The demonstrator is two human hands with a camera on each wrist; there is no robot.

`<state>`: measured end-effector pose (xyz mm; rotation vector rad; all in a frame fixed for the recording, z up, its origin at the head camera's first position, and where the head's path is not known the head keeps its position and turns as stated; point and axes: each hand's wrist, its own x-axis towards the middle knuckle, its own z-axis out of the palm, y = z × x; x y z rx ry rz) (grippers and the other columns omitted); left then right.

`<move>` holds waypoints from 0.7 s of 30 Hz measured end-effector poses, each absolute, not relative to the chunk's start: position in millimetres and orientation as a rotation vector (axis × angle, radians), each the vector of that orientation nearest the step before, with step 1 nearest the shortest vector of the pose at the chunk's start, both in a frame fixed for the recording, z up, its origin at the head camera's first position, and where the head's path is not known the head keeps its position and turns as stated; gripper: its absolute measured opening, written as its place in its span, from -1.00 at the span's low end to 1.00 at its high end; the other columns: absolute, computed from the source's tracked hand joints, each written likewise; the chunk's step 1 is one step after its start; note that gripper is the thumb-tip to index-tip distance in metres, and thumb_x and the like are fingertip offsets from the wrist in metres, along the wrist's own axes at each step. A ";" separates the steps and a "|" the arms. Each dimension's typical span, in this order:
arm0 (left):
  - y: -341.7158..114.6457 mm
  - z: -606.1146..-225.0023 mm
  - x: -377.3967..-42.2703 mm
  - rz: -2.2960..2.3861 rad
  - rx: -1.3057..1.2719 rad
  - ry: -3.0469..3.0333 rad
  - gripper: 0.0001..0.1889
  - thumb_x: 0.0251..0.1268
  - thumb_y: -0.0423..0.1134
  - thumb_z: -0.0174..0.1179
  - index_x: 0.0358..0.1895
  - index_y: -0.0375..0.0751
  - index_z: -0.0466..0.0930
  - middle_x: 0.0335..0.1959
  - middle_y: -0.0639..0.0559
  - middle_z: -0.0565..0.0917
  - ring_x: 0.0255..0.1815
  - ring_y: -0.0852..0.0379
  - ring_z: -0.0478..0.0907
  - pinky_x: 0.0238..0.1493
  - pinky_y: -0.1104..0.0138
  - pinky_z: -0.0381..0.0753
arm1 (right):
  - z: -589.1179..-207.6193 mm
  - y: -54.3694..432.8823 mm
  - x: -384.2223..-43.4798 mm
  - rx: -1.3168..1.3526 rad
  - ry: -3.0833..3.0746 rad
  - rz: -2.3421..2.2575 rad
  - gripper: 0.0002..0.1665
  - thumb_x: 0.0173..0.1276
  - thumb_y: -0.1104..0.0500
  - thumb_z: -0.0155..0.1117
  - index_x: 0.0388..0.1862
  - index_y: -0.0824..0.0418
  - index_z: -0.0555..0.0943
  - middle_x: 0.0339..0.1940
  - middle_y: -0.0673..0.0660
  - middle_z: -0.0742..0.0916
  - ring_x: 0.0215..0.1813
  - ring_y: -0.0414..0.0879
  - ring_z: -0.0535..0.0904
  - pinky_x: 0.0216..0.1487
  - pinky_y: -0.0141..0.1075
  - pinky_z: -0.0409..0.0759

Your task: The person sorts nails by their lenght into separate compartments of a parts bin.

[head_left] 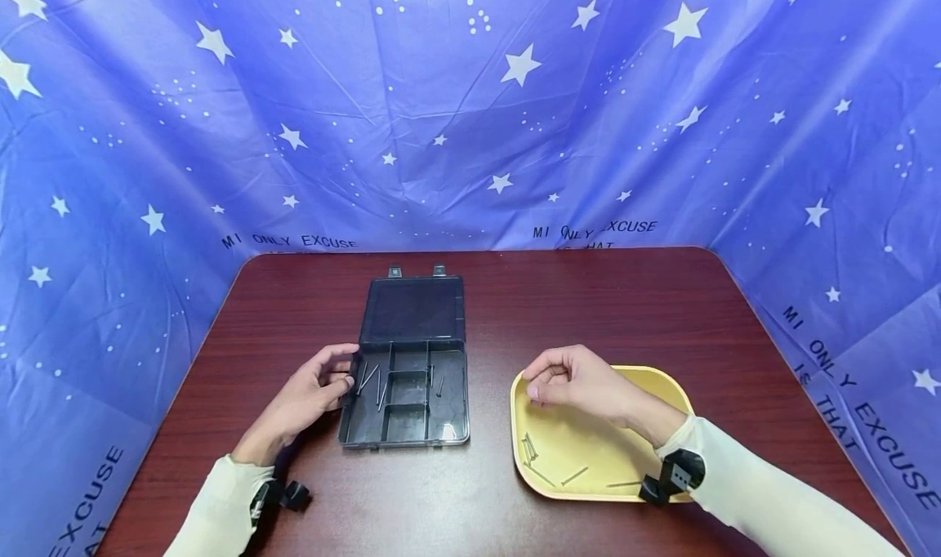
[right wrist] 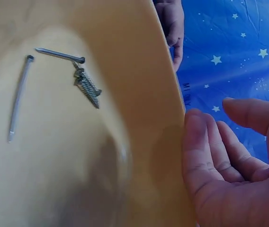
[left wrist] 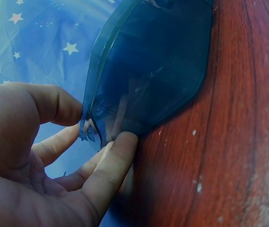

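A dark see-through compartment box (head_left: pixel 406 441) lies with its lid (head_left: pixel 414 308) flung back. Its left compartment has several nails (head_left: pixel 379 392); a few thin pieces (head_left: pixel 440 385) are in the right one. My left hand (head_left: pixel 312 394) holds the box's left side; up close in the left wrist view, thumb and fingertips (left wrist: pixel 125 142) touch its edge. My right hand (head_left: pixel 581 385) is over the left rim of a yellow tray (head_left: pixel 617 451). In the right wrist view its fingers (right wrist: pixel 196 137) bend loosely by the tray wall, thumb apart, nothing between them.
Within the tray lie a nail (right wrist: pixel 20 99), another nail (right wrist: pixel 58 55) and a small cluster of screws (right wrist: pixel 87 87). Box and tray stand apart on a dark red wooden table (head_left: pixel 492 312). A blue star-patterned curtain (head_left: pixel 456 116) hangs around the back and sides.
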<state>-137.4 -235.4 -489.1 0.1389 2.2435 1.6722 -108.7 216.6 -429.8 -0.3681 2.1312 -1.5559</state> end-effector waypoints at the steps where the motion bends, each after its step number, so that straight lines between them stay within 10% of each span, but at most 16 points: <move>1: -235.2 -489.1 -137.4 1.672 0.140 2.246 -0.43 0.54 -0.40 0.18 0.54 -0.17 0.31 0.29 -0.40 0.44 -0.07 0.20 0.56 -0.31 0.34 0.61 | -431.5 218.0 -107.4 -0.370 2.131 -1.546 -0.64 0.41 0.23 0.46 0.07 0.45 0.68 -0.20 0.26 0.81 -0.22 -0.01 0.79 -0.16 -0.23 0.76; 21: -235.2 -490.9 -138.2 1.665 0.137 2.243 -0.43 0.57 -0.38 0.18 0.56 -0.14 0.29 0.31 -0.39 0.43 -0.09 0.21 0.55 -0.33 0.37 0.57 | -453.2 232.5 -78.3 -0.448 2.031 -1.306 -0.66 0.24 0.34 0.49 -0.05 0.49 0.65 -0.32 0.21 0.82 -0.38 -0.25 0.67 -0.33 -0.46 0.62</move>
